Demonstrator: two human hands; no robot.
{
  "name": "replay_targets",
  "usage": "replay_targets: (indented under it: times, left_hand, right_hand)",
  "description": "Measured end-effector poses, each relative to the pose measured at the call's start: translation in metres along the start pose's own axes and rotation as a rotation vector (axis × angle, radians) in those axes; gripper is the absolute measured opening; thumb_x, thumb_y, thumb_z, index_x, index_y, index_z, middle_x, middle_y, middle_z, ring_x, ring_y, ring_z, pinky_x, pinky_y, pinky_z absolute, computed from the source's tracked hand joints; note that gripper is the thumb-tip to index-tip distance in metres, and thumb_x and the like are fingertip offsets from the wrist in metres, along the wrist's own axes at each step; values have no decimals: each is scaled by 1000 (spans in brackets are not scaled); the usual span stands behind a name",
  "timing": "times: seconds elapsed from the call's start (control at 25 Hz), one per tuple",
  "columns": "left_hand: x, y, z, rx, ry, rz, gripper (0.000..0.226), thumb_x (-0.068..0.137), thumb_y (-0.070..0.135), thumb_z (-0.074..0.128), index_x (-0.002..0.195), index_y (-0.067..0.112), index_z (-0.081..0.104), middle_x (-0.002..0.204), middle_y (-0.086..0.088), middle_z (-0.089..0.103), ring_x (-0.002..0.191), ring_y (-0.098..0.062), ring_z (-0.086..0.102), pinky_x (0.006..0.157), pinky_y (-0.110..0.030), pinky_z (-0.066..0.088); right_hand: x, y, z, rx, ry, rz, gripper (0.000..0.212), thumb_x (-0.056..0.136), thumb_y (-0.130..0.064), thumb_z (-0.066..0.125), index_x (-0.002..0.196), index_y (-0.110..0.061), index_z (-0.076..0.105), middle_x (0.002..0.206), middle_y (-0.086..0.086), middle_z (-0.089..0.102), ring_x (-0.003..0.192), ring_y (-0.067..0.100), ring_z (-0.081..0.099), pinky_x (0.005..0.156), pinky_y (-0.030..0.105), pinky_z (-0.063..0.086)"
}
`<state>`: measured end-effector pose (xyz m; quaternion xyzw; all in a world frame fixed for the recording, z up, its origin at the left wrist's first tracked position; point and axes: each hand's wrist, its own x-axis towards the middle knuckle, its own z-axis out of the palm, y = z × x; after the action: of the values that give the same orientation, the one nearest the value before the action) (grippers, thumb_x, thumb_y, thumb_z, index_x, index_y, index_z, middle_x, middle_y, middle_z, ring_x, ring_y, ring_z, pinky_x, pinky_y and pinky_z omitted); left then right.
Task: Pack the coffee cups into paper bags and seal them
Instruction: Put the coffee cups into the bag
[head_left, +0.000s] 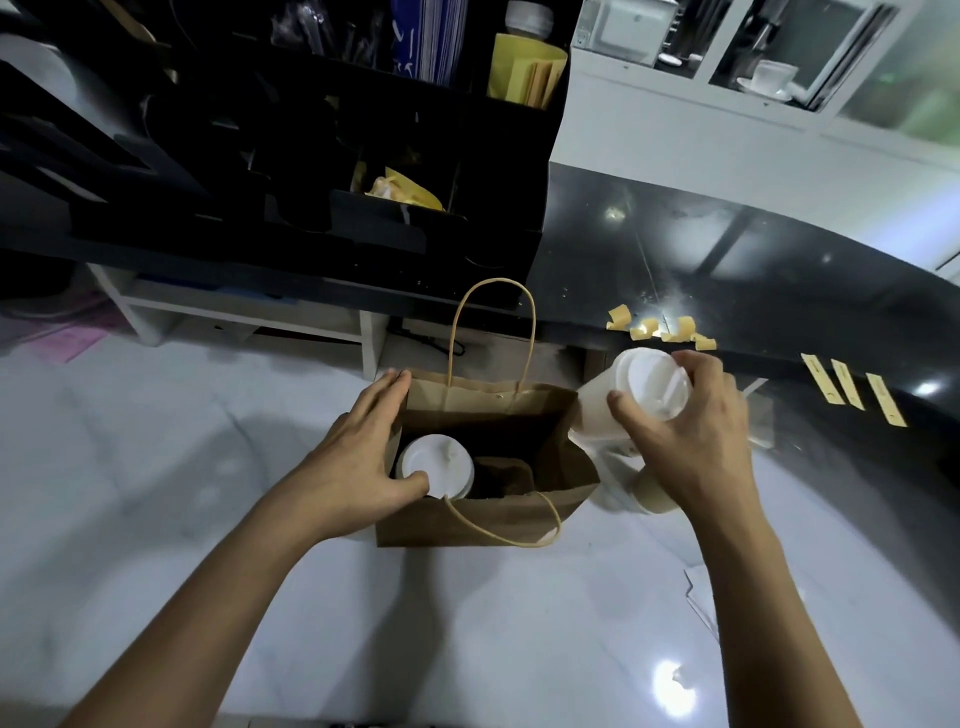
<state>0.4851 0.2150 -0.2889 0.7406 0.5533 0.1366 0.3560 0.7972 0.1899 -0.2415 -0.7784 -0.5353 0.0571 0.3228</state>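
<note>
A brown paper bag (470, 522) with twine handles stands open on the white table. One white-lidded coffee cup (441, 465) sits upright inside it, at the left. My left hand (358, 457) holds the bag's left edge, fingers straight along the outside and thumb resting at the cup's lid. My right hand (691, 431) grips a second white-lidded coffee cup (618, 410) by its top, tilted, just right of the bag's mouth. Another cup (647, 499) with a beige drink stands below it, partly hidden by my hand.
A black counter (727, 270) curves along the right, with curled yellow tape pieces (660, 327) and three yellow strips (852, 389) stuck on its edge. A black organiser (322, 156) with yellow sleeves stands behind the bag. A white paper scrap (701, 592) lies on the table.
</note>
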Motion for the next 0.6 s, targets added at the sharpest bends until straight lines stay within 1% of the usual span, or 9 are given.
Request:
replay_targets:
  times: [0.12,0.24,0.36,0.44,0.52,0.6]
  left_hand:
    - [-1,-2,1,0,6,-3,108,84,41,72,158,41,-7,163,25,-13,153,-18,14,117,-48,33]
    - [-2,-4,1,-7,7,0,110,83,41,72,157,41,-8,163,26,-15,153,-16,13,117,-48,32]
    - [-3,-4,1,-8,5,10,110,83,41,72,157,42,-8,162,26,-15,152,-16,14,116,-48,33]
    - [-2,-5,2,-11,8,15,110,82,41,72,158,42,-8,163,26,-15,152,-16,13,117,-45,32]
    - [-2,-5,3,-12,10,18,111,81,41,73,158,41,-7,163,26,-15,153,-16,11,117,-45,31]
    - [-2,-5,4,-7,14,20,112,81,40,74,158,40,-7,163,25,-15,153,-16,10,117,-45,30]
  right_hand:
    - [-5,-12,-14,43,73,-32,72,73,-51,77,132,-24,47,122,1,51,110,22,43,86,36,38]
    - [-10,-26,-26,72,116,-50,77,68,-60,69,133,-24,47,124,0,50,113,21,42,88,36,38]
    - [-14,-37,-34,104,150,-97,74,67,-61,65,129,-26,48,119,-8,48,112,19,43,90,36,40]
    - [-17,-43,-33,154,95,-120,69,69,-58,69,129,-29,49,119,-12,48,114,18,46,93,37,44]
    - [-22,-50,-27,205,-47,-135,70,69,-56,71,131,-32,51,123,-12,51,119,18,48,97,38,45]
    - [-28,-56,-18,150,-218,-201,77,66,-61,66,137,-35,49,126,-15,49,120,13,44,95,33,41]
